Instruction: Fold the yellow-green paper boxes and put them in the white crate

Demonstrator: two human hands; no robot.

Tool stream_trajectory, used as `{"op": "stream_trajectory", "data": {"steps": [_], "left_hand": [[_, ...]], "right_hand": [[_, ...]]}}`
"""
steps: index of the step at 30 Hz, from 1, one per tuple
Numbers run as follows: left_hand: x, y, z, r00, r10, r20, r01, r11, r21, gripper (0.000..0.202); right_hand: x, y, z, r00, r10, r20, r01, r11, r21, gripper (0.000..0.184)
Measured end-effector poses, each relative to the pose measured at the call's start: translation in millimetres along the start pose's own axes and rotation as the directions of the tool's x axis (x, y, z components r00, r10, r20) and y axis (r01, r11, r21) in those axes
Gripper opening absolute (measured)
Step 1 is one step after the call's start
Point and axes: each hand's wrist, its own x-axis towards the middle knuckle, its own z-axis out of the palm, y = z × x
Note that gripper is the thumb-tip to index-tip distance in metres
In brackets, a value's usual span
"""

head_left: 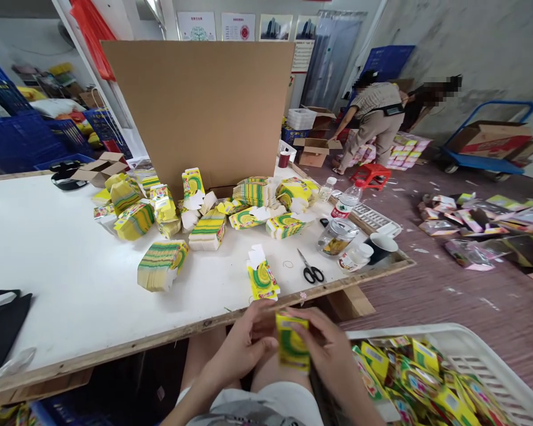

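Observation:
A small yellow-and-green printed carton (pixel 292 343) is held over my lap, just below the table edge, slightly blurred. My right hand (pixel 331 349) grips its right side, with thumb in front and fingers behind. At its left edge, my left hand (pixel 251 342) curls its fingers and thumb against the carton; some fingertips are hidden. On the table just ahead lies one flattened carton of the same print (pixel 263 278), its white flap raised. Bundles of flat cartons (pixel 162 265) are piled farther back. To my right, a white plastic basket (pixel 466 334) holds many folded cartons.
Black-handled scissors (pixel 311 272) lie near a glass jar (pixel 337 236), a white bottle (pixel 356 258), a dark cup (pixel 382 247) and a water bottle (pixel 347 200). A large cardboard sheet (pixel 199 112) stands at the back. Two people bend over boxes beyond, near a red stool (pixel 371 176).

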Motion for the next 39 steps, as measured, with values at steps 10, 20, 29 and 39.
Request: {"op": "stream_trajectory", "data": {"steps": [10,20,29,39], "left_hand": [[40.5,-63.4,-15.5,0.984,0.105,-0.146,-0.009,0.838,0.545,0.030],[27.3,-61.5,-3.4,0.947,0.311,-0.085,-0.201,0.775,0.599,0.028],[2.2,-32.3,8.7,0.937,0.134,-0.323,-0.165,0.984,-0.072,0.046],[3.9,-2.1,5.1,0.981,-0.143,-0.130,0.032,0.784,-0.620,0.040]], "right_hand": [[-27.4,50.4,-53.0,0.965,0.263,0.016,-0.245,0.920,-0.307,0.038],[25.0,45.3,36.9,0.889,0.447,-0.101,-0.381,0.843,0.379,0.038],[14.3,27.7,43.1,0.913,0.407,-0.022,-0.277,0.661,0.697,0.044],[-4.0,-0.8,63.9,0.934,0.327,0.143,-0.317,0.580,0.750,0.030]]}}
